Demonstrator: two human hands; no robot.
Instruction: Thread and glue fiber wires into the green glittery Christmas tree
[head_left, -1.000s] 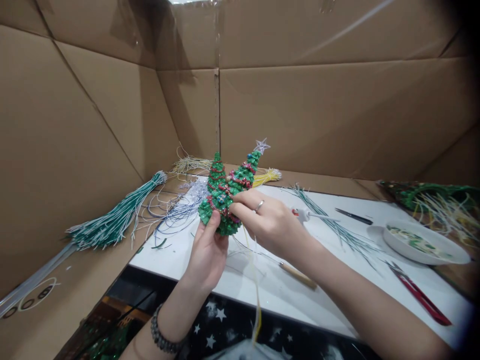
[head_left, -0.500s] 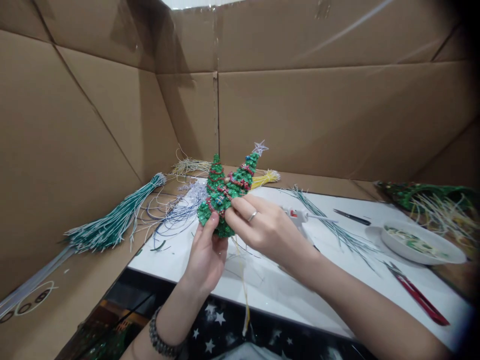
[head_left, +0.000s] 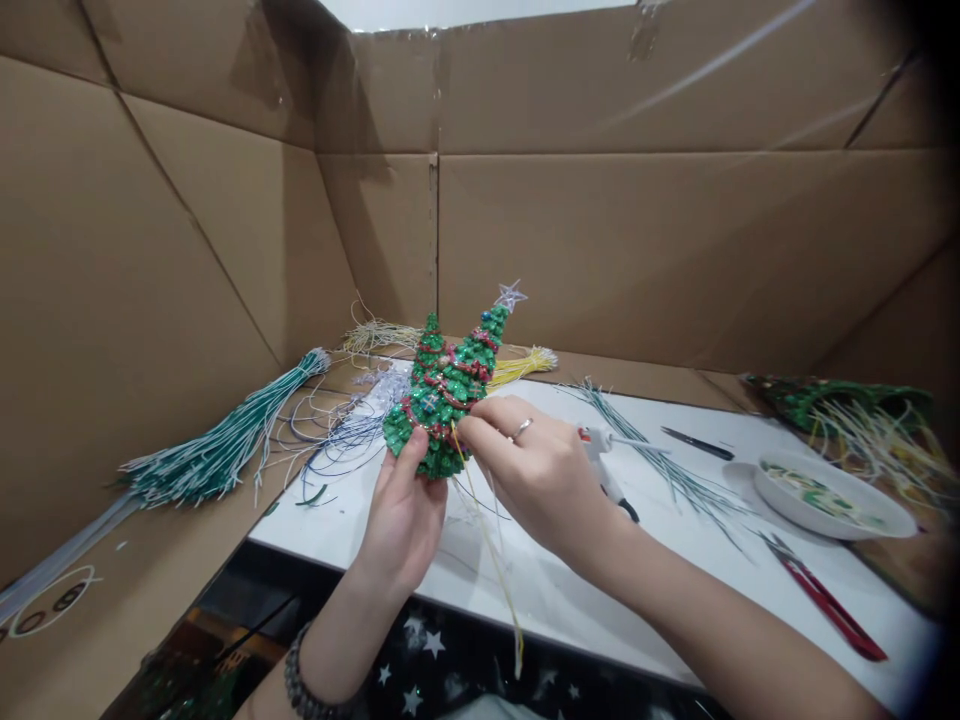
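Note:
My left hand grips two small green beaded Christmas trees from below, thumb pressed on the lower beads. Both trees carry red garlands; the right one has a clear star on top. My right hand, with a ring on one finger, pinches a thin yellow strand against the base of the trees. The strand hangs down past the edge of the white board.
A glue gun, green strands, a black tool, a white dish and red clippers lie on the board. Green-white strand bundles and yellow ones lie left and behind. Cardboard walls enclose everything.
Both hands and the trees have shifted slightly left and down. My right hand now pinches the yellow strand at the tree base, and the strand swings further right below.

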